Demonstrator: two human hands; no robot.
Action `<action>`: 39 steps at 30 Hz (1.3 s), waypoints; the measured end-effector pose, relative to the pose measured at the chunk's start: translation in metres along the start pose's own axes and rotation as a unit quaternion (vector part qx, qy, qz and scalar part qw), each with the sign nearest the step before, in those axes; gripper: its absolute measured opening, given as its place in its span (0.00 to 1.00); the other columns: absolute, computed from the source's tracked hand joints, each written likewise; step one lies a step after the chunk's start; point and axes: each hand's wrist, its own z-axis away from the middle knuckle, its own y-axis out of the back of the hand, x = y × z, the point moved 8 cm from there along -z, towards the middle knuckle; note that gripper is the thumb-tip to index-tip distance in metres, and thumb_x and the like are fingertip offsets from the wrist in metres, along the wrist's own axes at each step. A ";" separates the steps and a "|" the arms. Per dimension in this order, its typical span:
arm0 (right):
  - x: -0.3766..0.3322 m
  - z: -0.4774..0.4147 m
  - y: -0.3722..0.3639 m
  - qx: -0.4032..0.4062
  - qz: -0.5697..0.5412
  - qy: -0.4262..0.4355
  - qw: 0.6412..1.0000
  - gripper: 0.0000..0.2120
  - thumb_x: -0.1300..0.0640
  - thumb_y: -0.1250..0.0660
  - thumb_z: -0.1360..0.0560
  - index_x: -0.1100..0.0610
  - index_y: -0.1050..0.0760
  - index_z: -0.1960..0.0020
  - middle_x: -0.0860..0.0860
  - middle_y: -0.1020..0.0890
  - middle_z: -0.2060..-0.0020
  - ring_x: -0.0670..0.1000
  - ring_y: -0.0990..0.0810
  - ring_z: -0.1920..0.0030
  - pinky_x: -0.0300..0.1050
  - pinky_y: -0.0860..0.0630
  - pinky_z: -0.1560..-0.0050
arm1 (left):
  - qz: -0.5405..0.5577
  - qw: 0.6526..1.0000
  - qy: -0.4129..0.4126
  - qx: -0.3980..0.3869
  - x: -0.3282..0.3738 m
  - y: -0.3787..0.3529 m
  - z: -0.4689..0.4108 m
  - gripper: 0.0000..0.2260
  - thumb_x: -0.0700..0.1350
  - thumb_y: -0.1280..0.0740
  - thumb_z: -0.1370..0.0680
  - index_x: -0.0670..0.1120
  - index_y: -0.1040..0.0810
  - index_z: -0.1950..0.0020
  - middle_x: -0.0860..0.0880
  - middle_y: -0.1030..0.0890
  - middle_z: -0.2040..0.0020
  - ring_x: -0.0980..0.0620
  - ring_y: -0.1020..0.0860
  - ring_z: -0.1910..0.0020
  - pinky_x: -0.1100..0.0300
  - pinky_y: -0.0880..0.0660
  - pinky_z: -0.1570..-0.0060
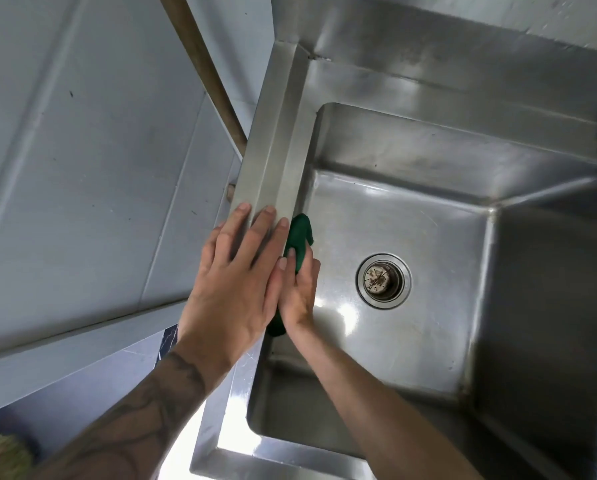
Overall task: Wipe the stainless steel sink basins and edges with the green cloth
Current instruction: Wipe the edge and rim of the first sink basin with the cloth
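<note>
A stainless steel sink basin (pixel 411 244) fills the right of the view, with a round drain (pixel 383 280) in its floor. Its raised left edge (pixel 276 140) runs up the middle. My left hand (pixel 236 271) lies flat on that edge, fingers straight and spread. Just inside the basin, my right hand (pixel 299 292) presses the green cloth (pixel 299 237) against the left inner wall, thumb and fingers curled round it. Part of the cloth is hidden behind my left hand; a bit shows below the wrist.
A grey panelled wall (pixel 82 150) covers the left side. A brown pole (pixel 203 67) leans between the wall and the sink. The sink's front rim (pixel 221 427) is near me, the back ledge (pixel 463 74) at the top. A bristly brush (pixel 3 459) peeks in bottom left.
</note>
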 end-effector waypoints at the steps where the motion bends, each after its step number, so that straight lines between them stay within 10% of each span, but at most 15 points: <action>1: 0.009 -0.005 -0.001 -0.005 0.007 -0.026 1.000 0.19 0.43 0.45 0.13 0.35 0.35 0.23 0.48 0.28 0.39 0.41 0.25 0.37 0.54 0.29 0.27 | 0.002 1.000 0.000 0.000 0.000 0.000 0.000 0.25 0.52 0.51 0.11 0.45 0.36 0.17 0.44 0.35 0.18 0.39 0.42 0.16 0.40 0.34 0.23; 16: 0.010 0.019 0.000 0.021 -0.007 -0.038 0.999 0.19 0.40 0.43 0.15 0.33 0.35 0.25 0.46 0.28 0.40 0.43 0.24 0.36 0.54 0.28 0.27 | 0.030 1.000 0.006 0.006 0.000 0.002 -0.001 0.24 0.53 0.51 0.12 0.46 0.37 0.16 0.45 0.36 0.17 0.40 0.44 0.16 0.39 0.34 0.22; 25: -0.028 0.068 0.014 0.002 -0.048 0.064 0.997 0.18 0.49 0.43 0.12 0.39 0.33 0.24 0.33 0.28 0.38 0.37 0.27 0.33 0.36 0.31 0.31 | 0.015 1.000 0.003 0.002 -0.002 -0.001 0.001 0.25 0.54 0.52 0.12 0.47 0.42 0.15 0.46 0.39 0.16 0.41 0.46 0.16 0.41 0.35 0.22; 31: 0.017 0.025 0.000 -0.003 0.009 -0.062 0.998 0.20 0.39 0.44 0.15 0.36 0.34 0.24 0.48 0.28 0.39 0.49 0.24 0.35 0.55 0.28 0.28 | 0.028 0.999 0.016 0.005 -0.003 -0.002 0.001 0.23 0.51 0.50 0.11 0.48 0.41 0.16 0.46 0.39 0.16 0.41 0.46 0.16 0.40 0.35 0.22; 36: -0.024 0.090 0.016 -0.040 -0.053 0.019 0.998 0.17 0.47 0.44 0.13 0.27 0.37 0.29 0.23 0.31 0.39 0.31 0.30 0.33 0.30 0.34 0.32 | 0.030 1.000 0.004 0.000 -0.002 -0.001 0.001 0.25 0.53 0.51 0.12 0.47 0.40 0.16 0.45 0.38 0.17 0.40 0.45 0.16 0.40 0.35 0.22; 39: -0.017 0.090 0.012 -0.053 -0.019 0.024 0.998 0.16 0.43 0.46 0.13 0.26 0.40 0.29 0.28 0.30 0.37 0.35 0.29 0.32 0.37 0.32 0.29 | 0.039 0.999 0.006 0.010 -0.002 0.001 0.000 0.25 0.53 0.49 0.13 0.47 0.39 0.16 0.45 0.37 0.17 0.40 0.45 0.16 0.39 0.34 0.22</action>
